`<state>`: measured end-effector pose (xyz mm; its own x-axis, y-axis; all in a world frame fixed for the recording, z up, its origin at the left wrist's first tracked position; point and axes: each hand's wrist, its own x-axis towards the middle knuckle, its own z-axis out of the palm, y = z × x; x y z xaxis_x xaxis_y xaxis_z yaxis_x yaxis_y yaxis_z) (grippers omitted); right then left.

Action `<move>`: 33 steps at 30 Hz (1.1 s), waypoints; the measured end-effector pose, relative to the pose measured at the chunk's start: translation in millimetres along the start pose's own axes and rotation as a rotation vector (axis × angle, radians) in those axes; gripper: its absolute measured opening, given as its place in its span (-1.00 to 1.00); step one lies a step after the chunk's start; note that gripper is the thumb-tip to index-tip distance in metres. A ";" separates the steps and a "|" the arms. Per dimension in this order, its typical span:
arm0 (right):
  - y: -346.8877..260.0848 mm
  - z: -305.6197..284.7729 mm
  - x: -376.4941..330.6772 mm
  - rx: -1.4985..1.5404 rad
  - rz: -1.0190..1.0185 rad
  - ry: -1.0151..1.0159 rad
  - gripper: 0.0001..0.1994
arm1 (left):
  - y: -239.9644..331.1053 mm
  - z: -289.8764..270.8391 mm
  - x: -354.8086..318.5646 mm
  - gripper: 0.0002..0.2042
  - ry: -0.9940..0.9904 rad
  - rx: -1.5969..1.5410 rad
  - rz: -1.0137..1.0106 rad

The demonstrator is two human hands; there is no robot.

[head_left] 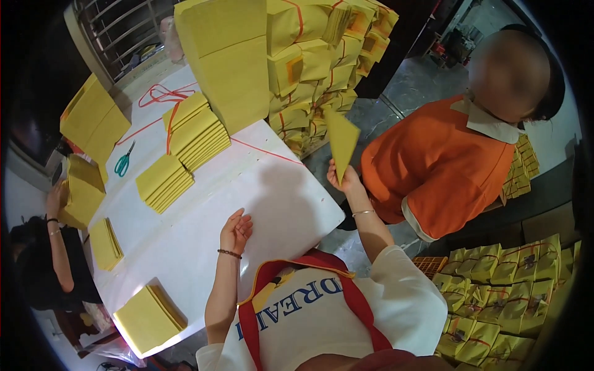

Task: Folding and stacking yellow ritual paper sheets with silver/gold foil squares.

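My right hand (344,177) is raised past the right edge of the white table (179,247). Its fingers pinch a folded yellow paper (342,137) by the lower corner, which points upward in the air. My left hand (236,230) hovers over the table's near side with its fingers loosely bent and apart, and nothing is in it. Farther left on the tabletop lie a fanned stack of folded yellow paper (162,185) and a larger stack (197,133) with a red string around it. Two smaller piles, a thin one (106,244) and a thicker one (150,314), rest along the left edge.
Tall yellow paper blocks (226,68) and tied bundles (303,68) rise at the back. Scissors (124,164) with teal handles lie beside red string (164,94). A person in orange (433,161) stands at right; another's hand (57,199) touches paper at left. More bundles (501,297) fill the lower right.
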<state>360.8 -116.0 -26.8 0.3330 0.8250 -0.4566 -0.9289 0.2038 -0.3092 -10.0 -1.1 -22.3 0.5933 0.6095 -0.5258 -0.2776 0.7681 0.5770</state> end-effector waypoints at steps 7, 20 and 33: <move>-54.5 10.6 8.9 -0.073 -0.069 0.048 -0.90 | 5.9 1.0 1.6 -0.75 -0.074 0.028 0.041; 57.6 31.0 -34.0 -0.655 0.170 -0.020 -0.73 | -1.8 1.8 -7.5 -0.75 -0.025 0.103 0.008; 35.0 11.9 -30.8 -0.587 0.088 0.019 -0.78 | -4.0 -7.7 -2.2 -0.77 0.035 0.043 -0.004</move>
<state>316.1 -128.0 -13.7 0.2667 0.8148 -0.5147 -0.7101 -0.1950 -0.6766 -16.1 -4.0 -28.3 0.5677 0.6133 -0.5492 -0.2420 0.7619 0.6007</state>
